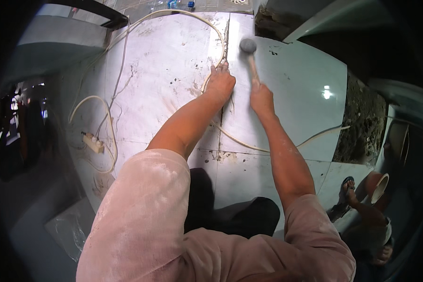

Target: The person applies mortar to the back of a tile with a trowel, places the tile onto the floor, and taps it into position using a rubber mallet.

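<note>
My right hand (262,100) is closed around the wooden handle of a rubber mallet (247,45). Its rounded grey head hangs over a large pale floor tile (301,94), a little right of a dark joint between tiles. On the left of that joint my left hand (221,83) rests low at the tile edge, its fingers apart and pointing forward. A cream cable (223,47) runs beside and under this hand and comes out again below the wrist. Whether the fingertips touch the cable or only the tile, I cannot tell.
A power strip (93,143) with plugs lies on the left. Exposed rough ground (364,117) borders the tiles at right. Another person's sandalled foot (348,188) is at lower right beside a round bucket-like container (379,188). A bottle (173,4) lies at the far edge.
</note>
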A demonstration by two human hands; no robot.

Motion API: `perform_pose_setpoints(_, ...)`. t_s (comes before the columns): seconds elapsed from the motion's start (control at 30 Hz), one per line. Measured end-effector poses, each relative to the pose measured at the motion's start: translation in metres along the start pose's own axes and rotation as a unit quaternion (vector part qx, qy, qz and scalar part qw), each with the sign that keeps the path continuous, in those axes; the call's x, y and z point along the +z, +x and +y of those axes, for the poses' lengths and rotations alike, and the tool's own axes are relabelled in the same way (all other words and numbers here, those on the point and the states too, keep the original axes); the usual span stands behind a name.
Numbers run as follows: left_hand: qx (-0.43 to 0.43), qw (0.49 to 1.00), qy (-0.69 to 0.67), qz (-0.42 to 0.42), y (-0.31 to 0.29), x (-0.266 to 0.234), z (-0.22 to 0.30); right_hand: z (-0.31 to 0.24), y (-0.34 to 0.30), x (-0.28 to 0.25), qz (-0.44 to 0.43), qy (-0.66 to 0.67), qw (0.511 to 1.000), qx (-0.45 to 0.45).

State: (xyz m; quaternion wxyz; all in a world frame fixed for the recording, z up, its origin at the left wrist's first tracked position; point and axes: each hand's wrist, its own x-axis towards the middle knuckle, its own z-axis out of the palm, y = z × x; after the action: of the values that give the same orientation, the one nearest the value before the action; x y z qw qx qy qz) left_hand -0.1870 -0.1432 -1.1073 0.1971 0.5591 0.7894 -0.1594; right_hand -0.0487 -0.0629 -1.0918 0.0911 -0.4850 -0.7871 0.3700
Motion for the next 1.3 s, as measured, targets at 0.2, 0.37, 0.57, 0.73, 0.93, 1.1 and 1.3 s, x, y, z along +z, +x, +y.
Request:
perform_pose_setpoints(0.2, 0.071, 0.964, -0.174, 0.188, -0.043, 0.067, -0.040, 0.060, -0.067, -0.005, 0.062, -0.076, 0.991, 0.094)
perform_pose_setpoints(0.37, 0.024, 0.991, -0.056, 0.121, -0.137, 0.090, -0.047, 0.091, -0.110, -0.013, 0.122, -0.066, 0.985, 0.103)
perform_pose_setpoints(0.57, 0.254, 0.946, -0.183, 0.090, -0.121, 0.092, -0.025, 0.095, -0.099, -0.002, 0.143, -0.113, 0.973, 0.140)
perform_pose_setpoints(0.73, 0.133, 0.902, -0.286, 0.295, 0.071, 0.036, -0.045, 0.097, -0.102, -0.006, 0.140, -0.152, 0.968, 0.143)
perform_pose_setpoints(0.93, 0.053, 0.939, -0.142, 0.310, 0.210, -0.004, -0.147, 0.088, -0.093, 0.009, 0.123, -0.146, 0.975, 0.110)
perform_pose_setpoints(1.1, 0.130, 0.922, -0.214, 0.295, 0.152, 0.009, -0.082, 0.115, -0.100, -0.013, 0.115, -0.178, 0.966, 0.147)
perform_pose_setpoints(1.3, 0.082, 0.983, -0.073, 0.144, 0.033, 0.025, -0.034, 0.103, -0.099, -0.010, 0.115, -0.158, 0.972, 0.131)
